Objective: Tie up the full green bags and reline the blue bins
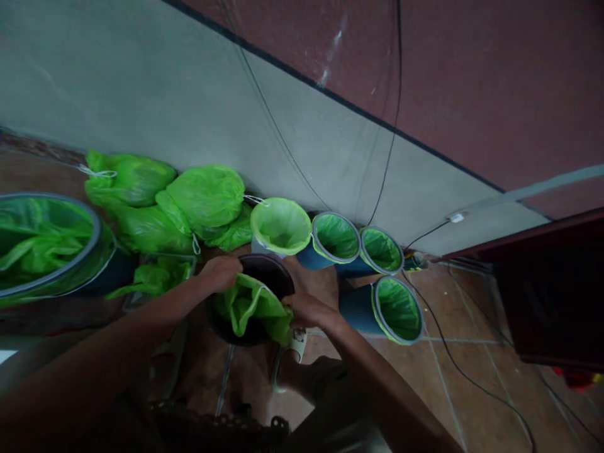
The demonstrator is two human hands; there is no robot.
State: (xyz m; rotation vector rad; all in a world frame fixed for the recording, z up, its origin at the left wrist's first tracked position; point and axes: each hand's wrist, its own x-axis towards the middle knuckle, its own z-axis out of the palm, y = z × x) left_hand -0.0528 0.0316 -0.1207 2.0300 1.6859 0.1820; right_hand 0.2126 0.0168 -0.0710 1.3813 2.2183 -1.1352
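bag (252,303) between hands (223,274), dark bin (270,269) beneath

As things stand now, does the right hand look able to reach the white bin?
Probably yes: nothing appears to block the way from the right hand to the white bin, just beyond the dark bin. However, the hand is occupied, gripping the green bag.
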